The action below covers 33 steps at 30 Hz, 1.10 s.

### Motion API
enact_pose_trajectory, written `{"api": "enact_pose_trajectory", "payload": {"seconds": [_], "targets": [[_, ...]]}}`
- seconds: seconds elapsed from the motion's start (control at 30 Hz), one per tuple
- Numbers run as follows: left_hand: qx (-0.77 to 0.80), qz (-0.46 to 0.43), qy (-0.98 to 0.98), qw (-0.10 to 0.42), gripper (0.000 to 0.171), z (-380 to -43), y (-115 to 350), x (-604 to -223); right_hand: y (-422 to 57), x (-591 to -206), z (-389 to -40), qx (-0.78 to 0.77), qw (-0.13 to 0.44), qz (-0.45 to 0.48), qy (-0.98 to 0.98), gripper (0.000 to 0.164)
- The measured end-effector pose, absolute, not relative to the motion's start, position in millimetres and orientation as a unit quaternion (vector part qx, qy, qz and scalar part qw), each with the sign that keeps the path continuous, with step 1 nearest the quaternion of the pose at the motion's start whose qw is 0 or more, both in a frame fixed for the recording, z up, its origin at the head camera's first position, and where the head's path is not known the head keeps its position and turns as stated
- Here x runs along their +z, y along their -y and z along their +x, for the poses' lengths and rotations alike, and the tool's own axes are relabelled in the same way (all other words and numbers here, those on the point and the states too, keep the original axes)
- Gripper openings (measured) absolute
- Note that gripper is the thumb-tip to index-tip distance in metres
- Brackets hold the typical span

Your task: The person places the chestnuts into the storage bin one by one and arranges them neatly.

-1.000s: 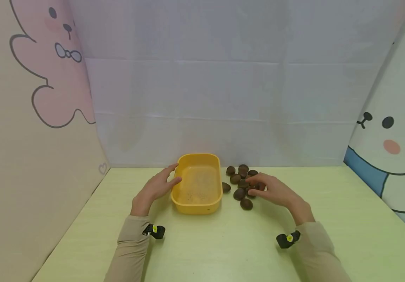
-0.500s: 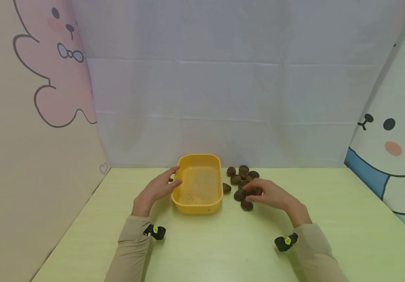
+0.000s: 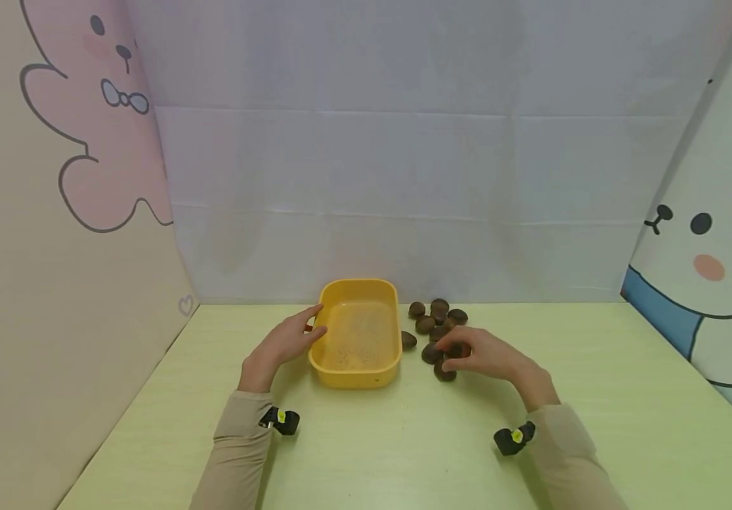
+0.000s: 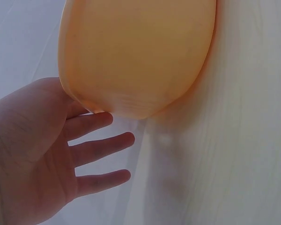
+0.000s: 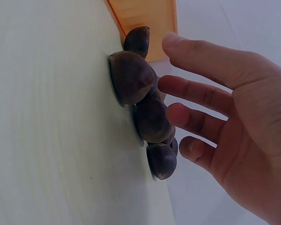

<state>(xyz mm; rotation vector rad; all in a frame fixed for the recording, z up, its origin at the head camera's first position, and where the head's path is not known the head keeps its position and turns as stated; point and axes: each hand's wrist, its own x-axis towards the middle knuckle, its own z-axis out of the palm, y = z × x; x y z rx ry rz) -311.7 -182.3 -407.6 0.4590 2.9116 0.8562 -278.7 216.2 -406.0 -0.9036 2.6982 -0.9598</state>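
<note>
A yellow plastic tub (image 3: 366, 379) stands on the table with no nuts inside. My left hand (image 3: 283, 345) is at its left side, thumb over the rim. In the left wrist view, the fingers (image 4: 103, 143) are straight and spread, and one fingertip touches the tub wall (image 4: 136, 51). Right of the tub lies a loose cluster of dark brown chestnuts (image 3: 432, 353). Over the near part of this cluster is my right hand (image 3: 487, 354). Its thumb and fingers are loosely bent and apart beside the chestnuts (image 5: 131, 77), gripping none. Some chestnuts are partly hidden by that hand.
One chestnut (image 3: 408, 341) lies right against the tub's right wall. A white cloth wall (image 3: 353, 177) rises behind the table (image 3: 372, 453). Printed panels (image 3: 86, 283) flank both sides. Each wrist carries a small black camera (image 3: 286, 421).
My right hand has moved a little toward me and to the left over the chestnuts, uncovering some at the back. My left hand stays at the tub's left rim.
</note>
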Motion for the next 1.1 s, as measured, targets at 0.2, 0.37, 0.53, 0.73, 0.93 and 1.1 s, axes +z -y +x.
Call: {"api": "enact_pose_trajectory", "payload": {"seconds": [0.2, 0.37, 0.53, 0.73, 0.93, 1.1], "targets": [[0.288, 0.148, -0.945, 0.041, 0.063, -311.9, 182.8, -408.1, -213.9, -408.7, -279.6, -0.322, 0.079, -0.297, -0.895, 0.034], [0.297, 0.148, -0.942, 0.044, 0.063, -313.2, 183.6, -410.1, -214.5, -412.0, -281.7, -0.32, 0.087, -0.298, -0.895, 0.035], [0.303, 0.146, -0.94, 0.046, 0.063, -314.2, 184.6, -411.9, -216.4, -413.5, -283.2, -0.316, 0.097, -0.298, -0.895, 0.035], [0.305, 0.145, -0.94, 0.048, 0.062, -314.6, 184.6, -410.9, -215.1, -413.3, -282.8, -0.3, 0.105, -0.311, -0.896, 0.034], [0.3, 0.144, -0.942, 0.047, 0.063, -314.0, 183.6, -409.1, -213.5, -413.4, -282.2, -0.282, 0.108, -0.317, -0.899, 0.037], [0.294, 0.159, -0.942, 0.041, 0.062, -314.0, 182.8, -409.5, -214.6, -414.3, -281.7, -0.28, 0.112, -0.305, -0.903, 0.038]]}}
